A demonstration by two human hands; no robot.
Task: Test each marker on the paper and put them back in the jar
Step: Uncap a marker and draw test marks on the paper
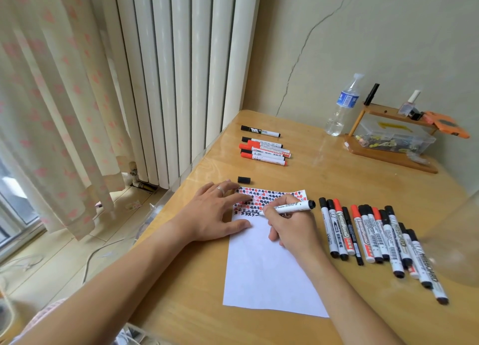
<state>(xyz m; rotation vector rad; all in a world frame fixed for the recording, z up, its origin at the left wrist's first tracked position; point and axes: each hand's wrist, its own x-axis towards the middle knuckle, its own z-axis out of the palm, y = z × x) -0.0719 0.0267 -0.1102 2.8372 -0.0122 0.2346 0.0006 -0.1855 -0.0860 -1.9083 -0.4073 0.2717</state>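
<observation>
A white paper (pixel 264 267) lies on the wooden table (pixel 337 168), its top strip filled with red and black marks. My right hand (pixel 290 228) grips an uncapped black-ended marker (pixel 290 207) with its tip on the paper just below the marks. My left hand (pixel 215 212) rests flat on the paper's upper left corner, fingers spread. A loose black cap (pixel 244 180) lies just beyond the paper. Several red and black markers (pixel 375 238) lie in a row to the right of the paper. A clear jar (pixel 456 243) stands blurred at the right edge.
A second group of several markers (pixel 264 149) lies farther back on the table. A water bottle (pixel 343 106) and a small wooden shelf (pixel 388 137) with a plastic box stand at the back right. A radiator and a curtain are to the left, past the table's edge.
</observation>
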